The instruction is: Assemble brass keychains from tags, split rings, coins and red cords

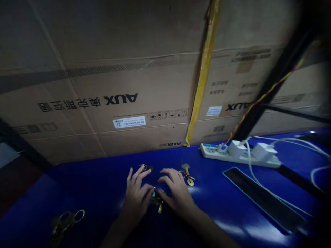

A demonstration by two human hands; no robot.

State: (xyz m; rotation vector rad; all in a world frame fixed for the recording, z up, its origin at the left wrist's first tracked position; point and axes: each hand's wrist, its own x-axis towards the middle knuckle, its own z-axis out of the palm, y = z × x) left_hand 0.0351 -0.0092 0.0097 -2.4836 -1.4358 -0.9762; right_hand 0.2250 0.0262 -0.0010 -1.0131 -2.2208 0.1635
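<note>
My left hand (136, 193) is over the blue table, fingers spread and thumb pointing inward. Opposite it, my right hand (177, 190) has its fingers bent but apart, its thumb turned toward the left one. Between the two thumb tips lies a small brass-coloured keychain (157, 199), partly covered by the thumbs; whether they press on it is hard to see. A second keychain (188, 175), with a fan-shaped piece and a round disc, lies just right of my right hand. Beyond my left fingertips is another dark keychain (149, 167) with a ring, partly hidden.
More keychains with large rings (78, 216) lie at the lower left, in shadow. A white power strip (207, 151) with plugs and cables stands at the right, near a dark phone-like slab (261, 196). Large cardboard boxes (155, 86) wall off the back, beside a black post (274, 82).
</note>
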